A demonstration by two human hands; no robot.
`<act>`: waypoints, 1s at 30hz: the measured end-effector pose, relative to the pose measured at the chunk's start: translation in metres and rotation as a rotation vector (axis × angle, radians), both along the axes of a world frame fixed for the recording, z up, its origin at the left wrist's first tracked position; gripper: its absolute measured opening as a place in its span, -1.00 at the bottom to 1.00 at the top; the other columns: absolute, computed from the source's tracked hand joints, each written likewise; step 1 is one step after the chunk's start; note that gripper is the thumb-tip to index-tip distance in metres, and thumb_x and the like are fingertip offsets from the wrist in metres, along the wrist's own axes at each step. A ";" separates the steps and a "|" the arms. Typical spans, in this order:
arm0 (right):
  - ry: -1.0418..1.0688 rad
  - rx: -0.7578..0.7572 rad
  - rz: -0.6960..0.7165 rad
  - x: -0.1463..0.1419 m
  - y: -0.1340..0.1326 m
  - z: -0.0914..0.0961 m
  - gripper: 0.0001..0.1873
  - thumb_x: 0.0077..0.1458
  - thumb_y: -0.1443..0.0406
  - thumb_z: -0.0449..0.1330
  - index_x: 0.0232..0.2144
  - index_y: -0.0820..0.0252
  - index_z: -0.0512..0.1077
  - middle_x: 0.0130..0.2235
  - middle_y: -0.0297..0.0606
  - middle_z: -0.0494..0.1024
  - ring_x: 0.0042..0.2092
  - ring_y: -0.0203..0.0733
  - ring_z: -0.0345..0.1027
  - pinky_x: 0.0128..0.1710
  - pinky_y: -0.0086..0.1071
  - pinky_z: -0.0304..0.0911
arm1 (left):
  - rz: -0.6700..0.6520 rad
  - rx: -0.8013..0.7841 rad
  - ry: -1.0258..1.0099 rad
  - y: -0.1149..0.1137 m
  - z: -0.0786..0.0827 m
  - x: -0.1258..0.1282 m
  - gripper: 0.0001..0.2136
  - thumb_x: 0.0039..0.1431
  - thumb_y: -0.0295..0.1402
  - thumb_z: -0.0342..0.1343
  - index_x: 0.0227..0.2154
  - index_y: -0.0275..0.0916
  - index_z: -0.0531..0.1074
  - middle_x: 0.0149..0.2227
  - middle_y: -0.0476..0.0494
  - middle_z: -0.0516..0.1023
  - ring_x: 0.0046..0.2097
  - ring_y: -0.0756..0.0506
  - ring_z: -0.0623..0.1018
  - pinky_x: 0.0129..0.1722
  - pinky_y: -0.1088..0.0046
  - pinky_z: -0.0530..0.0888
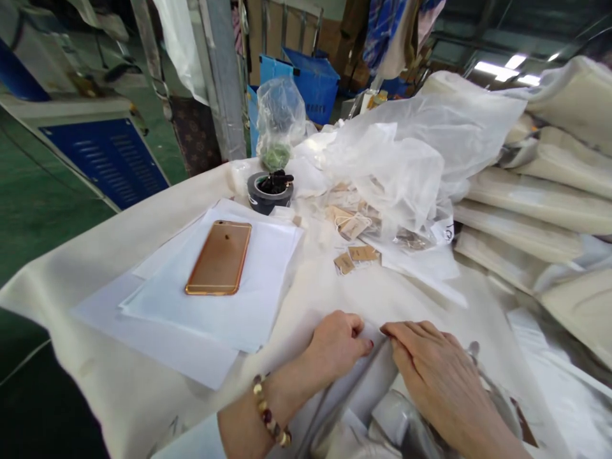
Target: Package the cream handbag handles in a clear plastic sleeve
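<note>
At the front of the cloth-covered table [329, 293], my left hand [337, 344] has its fingers curled into a pinch at the edge of a plastic bag [394, 414]. The bag is translucent and crumpled, with something pale in or under it. My right hand [433, 366] is just to the right, fingers pressed together and pointing left, its fingertips at the same edge. A small gap separates the two hands. A beaded bracelet [268, 411] circles my left wrist. Beyond the hands lie small brown cardboard tags [363, 254] with white strings.
To the left, a gold phone [220, 258] rests on white paper sheets [258, 319]. Behind it stands a black tape roll [268, 203] with dark bits inside. Clear plastic bags [406, 172] are heaped at the back; bagged beige goods [530, 197] are stacked at the right.
</note>
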State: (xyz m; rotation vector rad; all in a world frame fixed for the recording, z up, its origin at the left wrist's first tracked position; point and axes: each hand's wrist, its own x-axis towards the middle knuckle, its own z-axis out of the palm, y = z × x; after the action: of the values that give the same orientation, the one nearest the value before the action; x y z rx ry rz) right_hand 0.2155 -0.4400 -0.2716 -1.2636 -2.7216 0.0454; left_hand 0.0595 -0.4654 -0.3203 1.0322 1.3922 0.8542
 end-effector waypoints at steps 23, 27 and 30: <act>-0.021 -0.083 0.093 -0.001 0.012 -0.006 -0.56 0.18 0.01 -0.12 -0.35 -0.04 0.51 -0.30 -0.28 0.62 -0.20 0.06 0.44 -0.25 -0.04 0.26 | -0.291 0.176 0.271 -0.002 0.013 -0.007 -0.84 0.12 -0.44 0.02 -0.35 -0.39 0.49 -0.37 -0.20 0.54 -0.35 -0.06 0.48 -0.41 0.51 0.38; 0.008 -0.133 0.051 -0.002 0.014 -0.005 -0.52 0.13 -0.08 -0.09 -0.40 -0.04 0.52 -0.32 -0.27 0.62 -0.21 0.05 0.45 -0.25 -0.04 0.29 | -0.323 0.347 0.477 -0.038 0.027 -0.039 -0.82 0.12 -0.54 -0.02 -0.24 -0.35 0.44 -0.31 -0.18 0.53 -0.28 -0.08 0.49 -0.29 0.46 0.40; 0.019 -0.159 0.021 -0.004 0.014 -0.004 -0.48 0.11 -0.14 -0.11 -0.40 -0.05 0.52 -0.33 -0.29 0.62 -0.21 0.07 0.45 -0.22 0.00 0.29 | -0.389 0.584 0.707 -0.089 0.030 -0.070 -0.78 0.09 -0.58 0.02 -0.20 -0.27 0.41 -0.22 -0.17 0.50 -0.20 -0.12 0.47 -0.22 0.41 0.39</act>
State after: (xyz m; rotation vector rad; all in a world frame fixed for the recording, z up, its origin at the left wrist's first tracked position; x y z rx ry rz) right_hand 0.2120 -0.4263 -0.2759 -1.2664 -2.7623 0.2794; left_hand -0.0101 -0.5540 -0.2906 2.1285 1.4474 0.6302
